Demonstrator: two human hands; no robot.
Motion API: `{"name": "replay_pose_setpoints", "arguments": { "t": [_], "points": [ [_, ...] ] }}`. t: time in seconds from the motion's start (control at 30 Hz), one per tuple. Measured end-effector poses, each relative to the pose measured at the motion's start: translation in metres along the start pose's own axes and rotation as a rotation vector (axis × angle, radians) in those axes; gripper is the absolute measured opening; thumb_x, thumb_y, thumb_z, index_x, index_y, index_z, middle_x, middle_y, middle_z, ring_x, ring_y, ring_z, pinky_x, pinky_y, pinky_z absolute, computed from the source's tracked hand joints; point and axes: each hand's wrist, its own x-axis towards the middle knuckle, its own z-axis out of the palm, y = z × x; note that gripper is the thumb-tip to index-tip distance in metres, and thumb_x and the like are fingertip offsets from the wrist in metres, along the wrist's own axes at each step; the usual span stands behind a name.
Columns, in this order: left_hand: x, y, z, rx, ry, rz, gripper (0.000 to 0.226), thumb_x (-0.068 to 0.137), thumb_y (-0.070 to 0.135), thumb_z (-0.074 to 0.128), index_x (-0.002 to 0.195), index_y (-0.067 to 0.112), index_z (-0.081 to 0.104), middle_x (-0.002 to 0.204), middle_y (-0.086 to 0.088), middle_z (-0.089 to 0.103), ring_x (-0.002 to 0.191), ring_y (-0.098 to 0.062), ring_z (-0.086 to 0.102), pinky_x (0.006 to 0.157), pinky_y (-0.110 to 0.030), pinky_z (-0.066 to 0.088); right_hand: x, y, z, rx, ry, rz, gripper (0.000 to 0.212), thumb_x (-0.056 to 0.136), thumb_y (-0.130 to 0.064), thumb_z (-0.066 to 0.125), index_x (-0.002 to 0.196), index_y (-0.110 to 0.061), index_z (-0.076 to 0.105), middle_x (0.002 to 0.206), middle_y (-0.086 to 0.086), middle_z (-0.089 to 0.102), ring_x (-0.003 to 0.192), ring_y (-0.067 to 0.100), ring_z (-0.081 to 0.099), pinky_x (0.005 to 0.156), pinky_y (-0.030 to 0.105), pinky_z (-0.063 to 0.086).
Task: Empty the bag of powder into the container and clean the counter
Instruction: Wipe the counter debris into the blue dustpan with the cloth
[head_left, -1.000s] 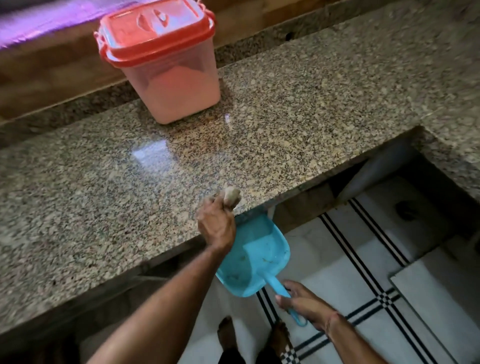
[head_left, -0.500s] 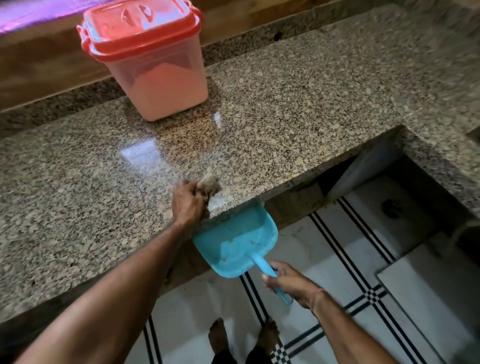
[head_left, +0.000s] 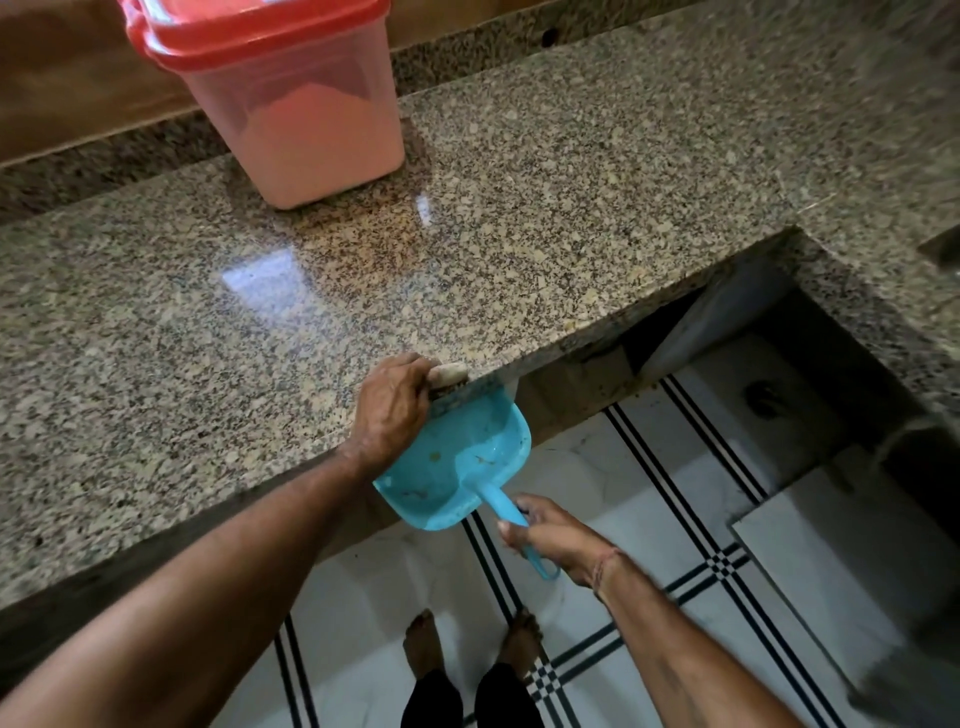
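Lidded container (head_left: 296, 109), holding pink powder, stands at the granite counter (head_left: 519, 218) back; the filling looks done. Left hand (head_left: 389, 410) grips a cloth (head_left: 448, 373), right hand (head_left: 556, 535) clasps the dustpan (head_left: 457, 462) handle below the edge; wiping nearly finished.

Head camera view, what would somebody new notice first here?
Probably the red-lidded container of pinkish powder, at the back of the granite counter. Next, the bright blue dustpan held by the right hand just under the counter's front edge, where the left hand presses a small cloth.
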Motion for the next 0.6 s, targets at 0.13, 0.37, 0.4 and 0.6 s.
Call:
{"name": "replay_pose_setpoints", "arguments": {
  "t": [0.13, 0.37, 0.4, 0.6],
  "points": [
    [0.021, 0.019, -0.012, 0.002, -0.123, -0.155, 0.035, 0.108, 0.033, 0.040, 0.080, 0.018, 0.056, 0.075, 0.000, 0.056, 0.058, -0.007, 0.044, 0.051, -0.020, 0.027, -0.001, -0.009, 0.006, 0.016, 0.007, 0.001, 0.024, 0.101, -0.016, 0.060, 0.125, -0.012, 0.060, 0.088, -0.004, 0.062, 0.077, 0.006, 0.059, 0.074, 0.020, 0.053],
    [-0.017, 0.021, -0.007, -0.070, 0.006, -0.076, 0.031, 0.106, 0.038, 0.036, 0.082, 0.024, 0.050, 0.079, 0.003, 0.050, 0.070, -0.011, 0.044, 0.064, -0.021, 0.033, -0.009, -0.015, 0.021, 0.039, 0.049, 0.055, 0.028, 0.097, -0.021, 0.064, 0.124, -0.019, 0.059, 0.093, -0.003, 0.064, 0.080, 0.009, 0.060, 0.077, 0.026, 0.051],
    [-0.023, 0.018, -0.003, -0.023, 0.007, -0.002, 0.025, 0.104, 0.036, 0.038, 0.091, 0.023, 0.056, 0.086, 0.002, 0.052, 0.078, -0.013, 0.046, 0.069, -0.024, 0.035, -0.010, -0.016, 0.022, 0.033, 0.055, 0.058, 0.029, 0.097, -0.021, 0.064, 0.125, -0.016, 0.059, 0.093, -0.003, 0.064, 0.080, 0.009, 0.060, 0.076, 0.025, 0.051],
    [-0.041, 0.004, -0.003, 0.125, -0.201, 0.283, 0.041, 0.098, 0.031, 0.059, 0.139, 0.025, 0.060, 0.114, 0.003, 0.062, 0.096, -0.013, 0.050, 0.078, -0.028, 0.050, -0.015, -0.018, 0.026, 0.028, 0.066, 0.090, 0.034, 0.097, -0.023, 0.064, 0.129, -0.016, 0.058, 0.095, -0.002, 0.065, 0.082, 0.010, 0.060, 0.079, 0.028, 0.050]
  ]
}}
